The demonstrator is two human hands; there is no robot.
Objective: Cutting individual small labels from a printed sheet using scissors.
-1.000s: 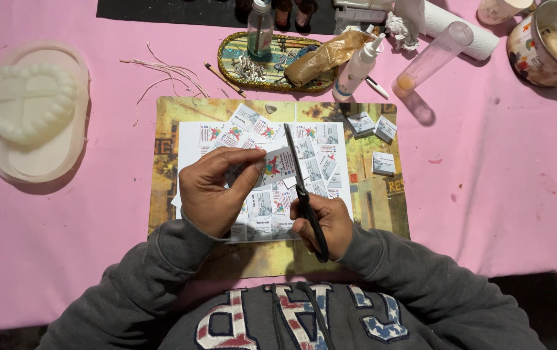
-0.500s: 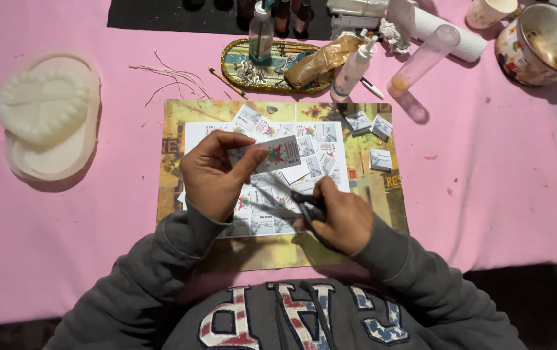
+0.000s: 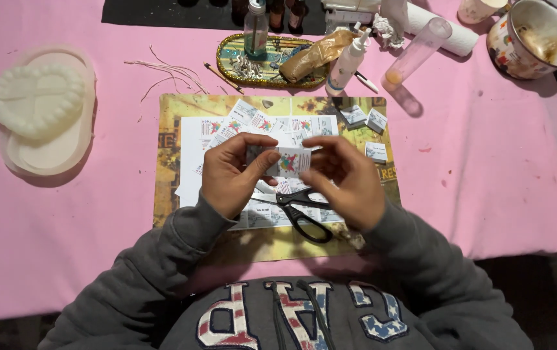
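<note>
- The scissors [image 3: 304, 210] have left the right hand [image 3: 350, 178] since the earlier frame and are now lying flat on the printed sheet [image 3: 191, 139], just below both hands.
- The left hand [image 3: 230, 172] and the right hand are both pinching a small paper cutout [image 3: 289, 161] between thumb and fingertips, each grip clamped on one end of it, holding it just above the sheet.
- The sheet is resting on a yellow-brown mat [image 3: 175, 110], which is sitting on a surface covered by a pink cloth [image 3: 97, 246].
- Three loose cutouts [image 3: 366, 120] are lying on the mat's upper right corner, near the right hand.
- A white heart-shaped mould [image 3: 35, 97] is sitting on a pale tray [image 3: 78, 146] at the far left, well apart from the hands.
- Thin pale strings [image 3: 162, 71] are trailing across the cloth between the tray and an oval gold dish [image 3: 227, 48].
- The dish is holding a small bottle [image 3: 256, 29] and a crumpled brown wrapper [image 3: 314, 55].
- A white squeeze bottle [image 3: 348, 61] and a clear tube [image 3: 418, 52] are lying just right of the dish.
- A flowered mug [image 3: 531, 42] is standing at the far right corner.
- Dark floor [image 3: 537, 285] is showing beyond the cloth's near right edge.
</note>
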